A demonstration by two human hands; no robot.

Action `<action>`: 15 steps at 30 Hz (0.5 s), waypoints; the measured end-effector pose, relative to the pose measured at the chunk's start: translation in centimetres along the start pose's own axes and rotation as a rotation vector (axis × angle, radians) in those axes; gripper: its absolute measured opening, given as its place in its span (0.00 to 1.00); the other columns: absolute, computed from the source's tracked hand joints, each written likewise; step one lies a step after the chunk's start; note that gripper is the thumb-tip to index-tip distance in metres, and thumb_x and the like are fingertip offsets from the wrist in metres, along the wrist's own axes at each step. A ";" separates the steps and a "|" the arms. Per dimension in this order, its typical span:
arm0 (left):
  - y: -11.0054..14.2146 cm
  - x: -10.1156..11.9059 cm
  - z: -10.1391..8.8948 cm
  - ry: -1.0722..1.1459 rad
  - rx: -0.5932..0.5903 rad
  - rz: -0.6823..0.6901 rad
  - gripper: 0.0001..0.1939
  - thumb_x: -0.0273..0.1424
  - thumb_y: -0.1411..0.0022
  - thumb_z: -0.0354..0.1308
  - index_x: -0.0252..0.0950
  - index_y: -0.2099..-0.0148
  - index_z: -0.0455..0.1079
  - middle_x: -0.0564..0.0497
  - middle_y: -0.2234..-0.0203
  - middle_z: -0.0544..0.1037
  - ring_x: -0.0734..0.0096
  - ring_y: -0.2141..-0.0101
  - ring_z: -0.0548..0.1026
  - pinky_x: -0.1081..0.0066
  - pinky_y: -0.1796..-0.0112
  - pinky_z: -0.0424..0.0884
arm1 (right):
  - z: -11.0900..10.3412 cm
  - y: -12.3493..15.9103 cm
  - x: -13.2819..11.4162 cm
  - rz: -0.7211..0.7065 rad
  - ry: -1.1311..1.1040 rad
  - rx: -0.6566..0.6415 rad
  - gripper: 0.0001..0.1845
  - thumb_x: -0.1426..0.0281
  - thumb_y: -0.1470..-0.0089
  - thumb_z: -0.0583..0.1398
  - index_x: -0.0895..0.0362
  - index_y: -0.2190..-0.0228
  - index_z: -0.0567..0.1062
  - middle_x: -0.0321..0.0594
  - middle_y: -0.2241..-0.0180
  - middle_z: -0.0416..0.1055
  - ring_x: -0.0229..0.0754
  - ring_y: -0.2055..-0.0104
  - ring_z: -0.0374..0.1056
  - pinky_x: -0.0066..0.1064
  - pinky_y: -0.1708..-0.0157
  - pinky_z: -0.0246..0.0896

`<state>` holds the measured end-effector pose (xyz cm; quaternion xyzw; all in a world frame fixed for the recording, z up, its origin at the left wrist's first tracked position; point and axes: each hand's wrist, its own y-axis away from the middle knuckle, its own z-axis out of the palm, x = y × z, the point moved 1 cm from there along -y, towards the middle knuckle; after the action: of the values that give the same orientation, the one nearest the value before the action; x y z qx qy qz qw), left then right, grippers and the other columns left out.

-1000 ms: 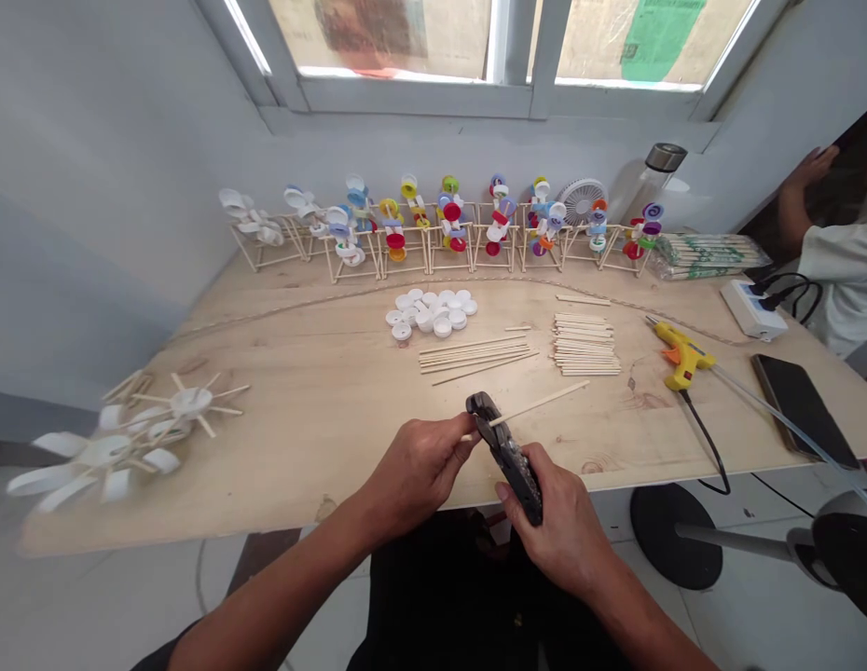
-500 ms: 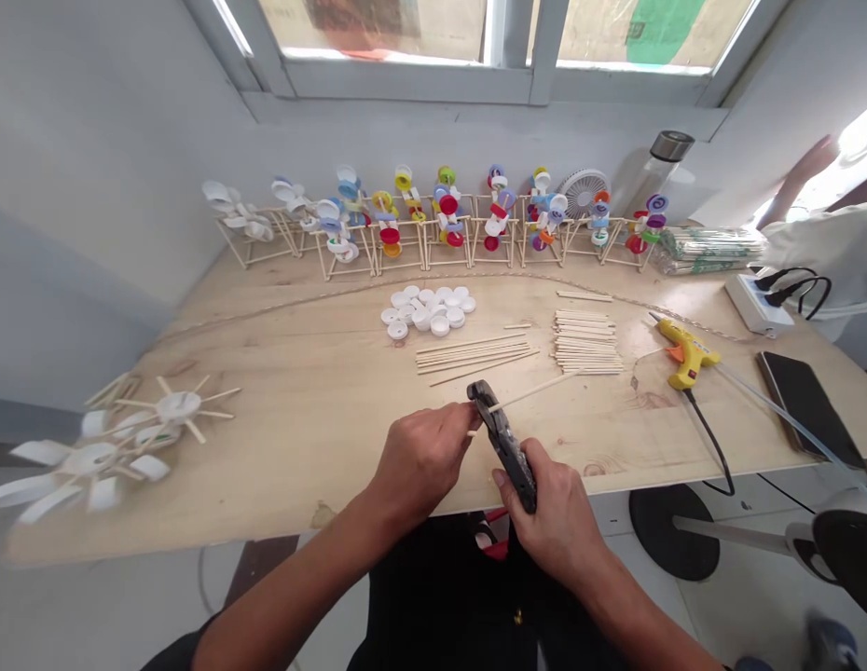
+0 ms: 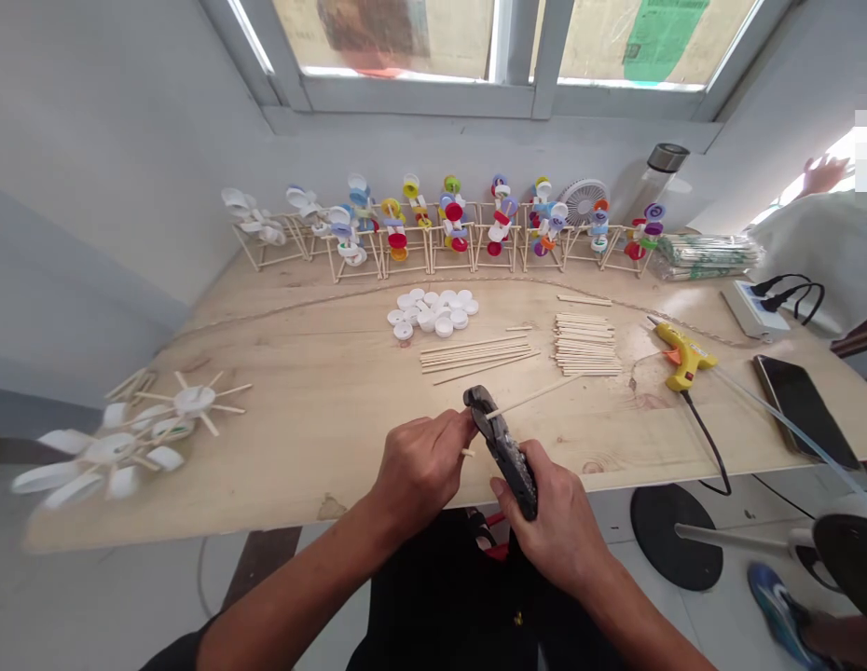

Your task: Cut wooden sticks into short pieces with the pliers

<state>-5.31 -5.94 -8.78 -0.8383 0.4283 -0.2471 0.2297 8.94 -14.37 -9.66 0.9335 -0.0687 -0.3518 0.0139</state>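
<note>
My right hand (image 3: 560,511) is wrapped round the handles of a dark pair of cutting pliers (image 3: 512,458), whose head points up and to the left. Across the jaws lies a thin wooden stick (image 3: 535,398), its long part reaching right towards the pile of cut sticks (image 3: 584,345). My left hand (image 3: 425,461) pinches the stick at the jaws, its fingertips touching the plier head. A short stick end (image 3: 468,453) pokes out below those fingers. Beyond my hands lie several longer sticks (image 3: 475,356) in a loose row.
White bottle caps (image 3: 433,311) are heaped mid-table. Stick frames with coloured cap wheels (image 3: 453,238) line the wall. White-paddled wheels (image 3: 112,452) lie left. Right are a yellow glue gun (image 3: 683,354), phone (image 3: 804,410) and power strip (image 3: 755,308). Another person's sleeve (image 3: 818,242) shows.
My hands keep the stick in the pliers, with only small shifts of angle. The other person's hand has moved at the right, and a shoe now shows at the lower right.
</note>
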 end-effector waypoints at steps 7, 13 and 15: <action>0.2 -0.2 -1.0 0.316 -0.149 -0.121 0.08 0.22 0.41 0.44 0.35 0.69 0.61 0.56 0.83 0.65 0.78 0.82 0.62 0.77 0.79 0.56 | 0.0 0.4 0.0 -0.038 0.020 -0.001 0.05 0.67 0.50 0.54 0.54 0.69 0.63 0.34 0.78 0.68 0.41 0.77 0.65 0.27 0.77 0.50; -0.4 -0.7 -2.0 0.610 -0.389 -0.259 0.11 0.28 0.36 0.42 0.35 0.72 0.58 0.58 0.83 0.57 0.80 0.82 0.58 0.78 0.79 0.55 | 0.1 0.7 0.1 -0.051 0.027 -0.015 0.05 0.67 0.50 0.54 0.54 0.69 0.62 0.34 0.78 0.68 0.41 0.78 0.65 0.27 0.77 0.51; -0.6 -0.8 -2.3 0.656 -0.440 -0.278 0.12 0.29 0.36 0.41 0.35 0.72 0.58 0.58 0.83 0.55 0.80 0.82 0.55 0.78 0.78 0.55 | 0.1 0.7 0.2 -0.055 0.036 -0.018 0.04 0.67 0.50 0.53 0.54 0.70 0.62 0.33 0.79 0.67 0.40 0.78 0.64 0.26 0.77 0.50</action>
<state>-6.72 -5.31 -6.83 -0.7941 0.4040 -0.4323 -0.1389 8.92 -15.07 -9.79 0.9410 -0.0397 -0.3359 0.0138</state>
